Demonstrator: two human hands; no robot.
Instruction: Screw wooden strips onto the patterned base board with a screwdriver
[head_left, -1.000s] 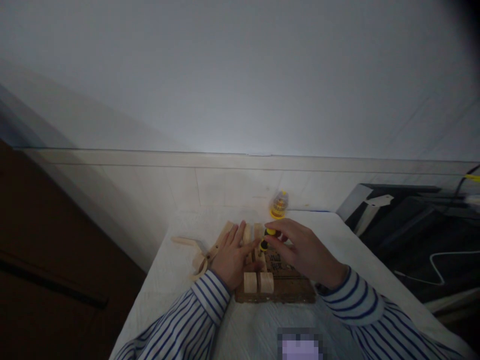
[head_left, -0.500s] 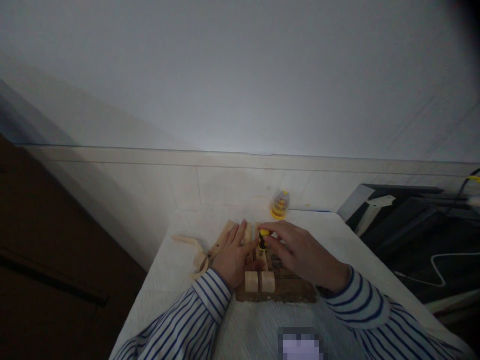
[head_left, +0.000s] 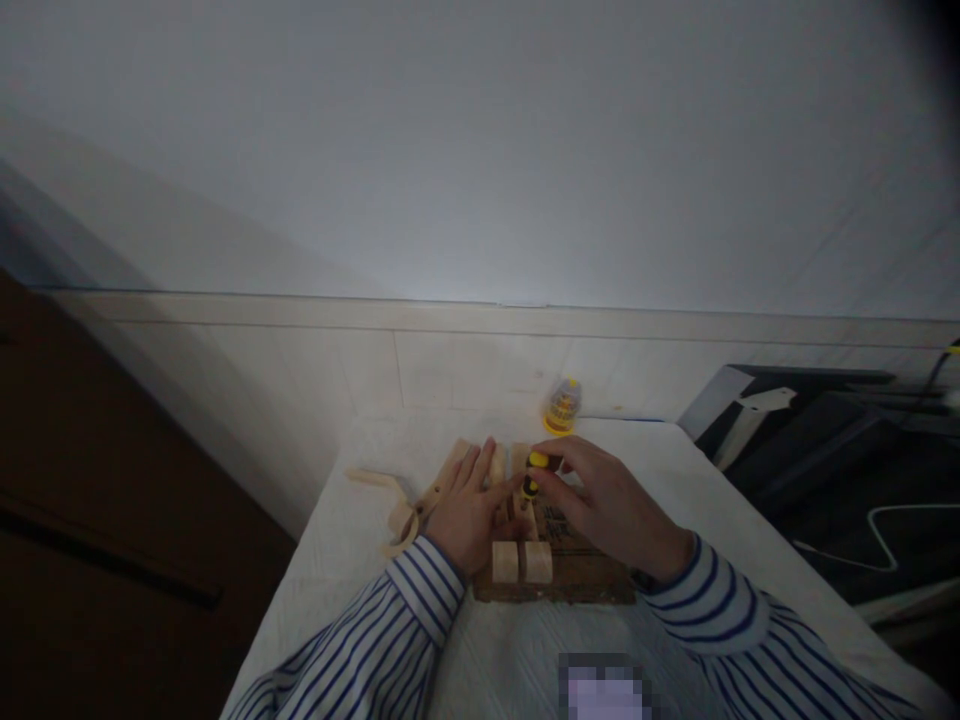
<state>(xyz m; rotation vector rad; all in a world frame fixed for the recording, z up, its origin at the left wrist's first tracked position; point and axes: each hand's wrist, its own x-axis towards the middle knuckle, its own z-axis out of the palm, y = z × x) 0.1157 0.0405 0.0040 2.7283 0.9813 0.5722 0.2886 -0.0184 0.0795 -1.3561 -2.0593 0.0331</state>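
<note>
My right hand (head_left: 604, 505) pinches a small yellow-and-black screwdriver (head_left: 532, 472) upright over a pale wooden assembly (head_left: 514, 520). My left hand (head_left: 466, 510) lies flat on the wooden pieces with its fingers stretched out, just left of the screwdriver. The assembly rests on a brown cardboard sheet (head_left: 585, 575). Two short wooden blocks (head_left: 522, 562) stand at its near end.
A curved loose wooden part (head_left: 386, 495) lies left of my left hand on the white table (head_left: 345, 570). A yellow screwdriver-bit holder (head_left: 562, 405) stands at the table's far edge by the wall. Dark furniture and a white cable (head_left: 885, 530) sit to the right.
The screwdriver's tilt in my right fingers has shifted slightly between frames, and the view has shifted a little. My left hand has stayed on the wood.
</note>
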